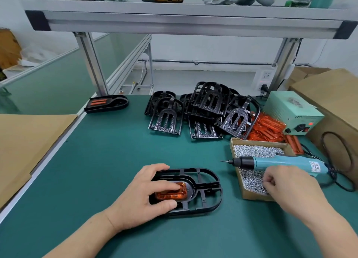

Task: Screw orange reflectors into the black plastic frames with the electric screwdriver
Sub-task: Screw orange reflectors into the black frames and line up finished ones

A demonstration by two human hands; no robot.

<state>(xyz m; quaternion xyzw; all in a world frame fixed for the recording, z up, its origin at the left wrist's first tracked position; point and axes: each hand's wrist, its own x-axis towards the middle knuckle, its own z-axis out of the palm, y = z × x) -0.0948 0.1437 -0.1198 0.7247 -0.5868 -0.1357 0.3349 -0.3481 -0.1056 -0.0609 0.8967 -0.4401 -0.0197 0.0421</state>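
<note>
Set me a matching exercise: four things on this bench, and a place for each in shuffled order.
Things:
1. teal electric screwdriver
2. black oval plastic frame
3. brown cardboard box of silver screws
4. pale green metal power box

Places:
A. held by the left hand
B. far right, beside the orange reflector pile
C. above the screw box, tip pointing left
D. the right hand reaches into it

Pairs: 1-C, 2-A, 3-D, 4-B
</note>
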